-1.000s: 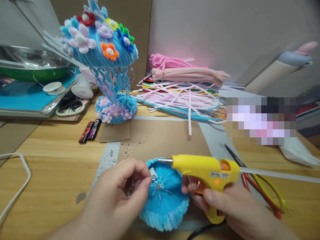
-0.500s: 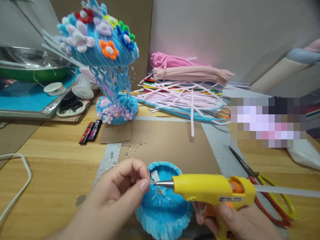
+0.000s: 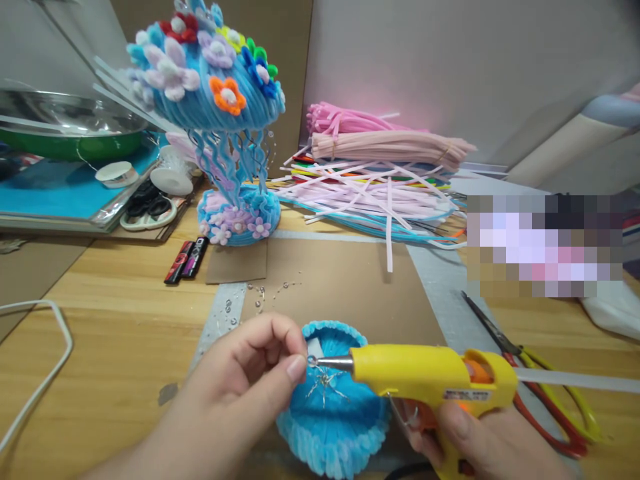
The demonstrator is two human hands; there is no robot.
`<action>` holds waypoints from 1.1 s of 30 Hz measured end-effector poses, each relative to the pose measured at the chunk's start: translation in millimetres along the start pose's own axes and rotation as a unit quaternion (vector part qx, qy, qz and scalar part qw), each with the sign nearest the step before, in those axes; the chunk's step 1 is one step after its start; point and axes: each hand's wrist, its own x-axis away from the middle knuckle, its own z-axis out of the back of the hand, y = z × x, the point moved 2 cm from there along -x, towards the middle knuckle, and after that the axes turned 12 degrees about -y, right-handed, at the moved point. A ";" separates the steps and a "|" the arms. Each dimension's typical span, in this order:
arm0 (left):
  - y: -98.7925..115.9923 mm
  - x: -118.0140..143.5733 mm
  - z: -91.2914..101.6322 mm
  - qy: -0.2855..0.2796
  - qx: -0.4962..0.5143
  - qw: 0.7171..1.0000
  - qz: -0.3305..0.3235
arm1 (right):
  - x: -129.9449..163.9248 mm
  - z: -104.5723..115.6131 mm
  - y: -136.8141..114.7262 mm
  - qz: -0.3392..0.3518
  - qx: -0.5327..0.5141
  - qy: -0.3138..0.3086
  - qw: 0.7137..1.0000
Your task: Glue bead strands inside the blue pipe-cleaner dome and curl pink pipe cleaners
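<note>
**A:** Where's the piece now?

**B:** The blue fuzzy dome (image 3: 333, 420) sits near me on the cardboard sheet (image 3: 345, 287), hollow side up, thin wires (image 3: 325, 385) splayed at its middle; my left hand (image 3: 250, 380) pinches a small clear bead (image 3: 311, 361) between thumb and forefinger, right at the metal tip of the yellow glue gun (image 3: 430, 379); my right hand (image 3: 480, 443) is clenched round the gun's grip.

**A:** How would you handle it?

**B:** I'd judge a small dab is enough; keep my fingertips clear of the hot nozzle; steady the bead over the wires.

**A:** Anything close by?

**B:** Scissors (image 3: 530, 373) right of the gun; loose beads (image 3: 257, 297) beyond the dome; the finished jellyfish ornament (image 3: 220, 100) far left.
</note>
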 end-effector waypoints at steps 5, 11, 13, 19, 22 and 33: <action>0.5 0.1 -1.5 0.003 -0.004 1.000 -0.008 | -1.6 0.7 0.2 0.005 0.000 -0.005 1.000; 2.2 -2.2 -1.1 0.008 -0.012 1.000 -0.009 | -2.9 0.3 -4.1 0.005 0.009 -0.015 1.000; 2.5 -2.1 -1.3 0.006 -0.010 1.000 -0.007 | -2.6 -0.3 -5.3 0.007 0.007 -0.015 1.000; 2.6 0.2 -2.3 0.002 0.004 1.000 -0.004 | 0.1 0.4 -2.8 0.015 0.001 -0.006 1.000; 0.6 -0.2 -1.4 -0.005 0.015 1.000 0.002 | -0.7 1.2 -4.5 0.027 0.013 -0.007 1.000; -5.7 -0.5 2.9 -0.033 0.091 0.995 0.014 | -1.4 -3.3 -16.6 0.114 0.063 -0.007 0.991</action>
